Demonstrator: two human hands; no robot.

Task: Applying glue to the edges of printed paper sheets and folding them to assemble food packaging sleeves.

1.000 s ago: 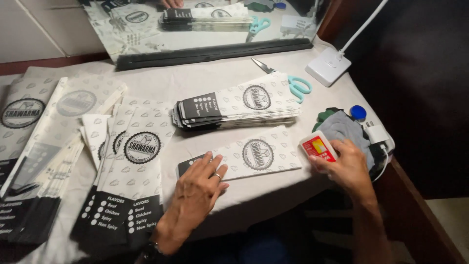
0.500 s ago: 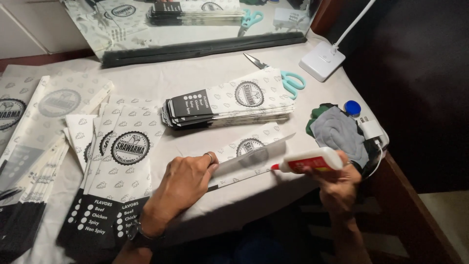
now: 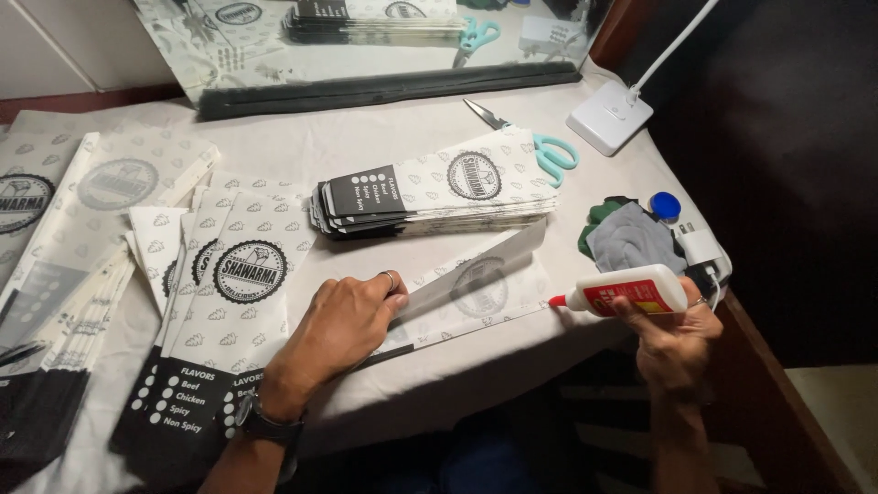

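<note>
A flat printed paper bag lies near the table's front edge, its long upper flap lifted. My left hand presses down on the bag's left end, fingers together, a ring on one finger. My right hand grips a white glue bottle with a red label, held sideways. Its red nozzle points left and sits at the bag's right edge.
A stack of finished bags lies behind the bag. More flat bags spread over the left side. Teal-handled scissors, a white lamp base, a grey and green cloth and a mirror are at the back and right.
My right hand has lifted the glue bottle and turned it sideways toward the bag. The bag's flap has been raised while my left hand moved to its left end.
</note>
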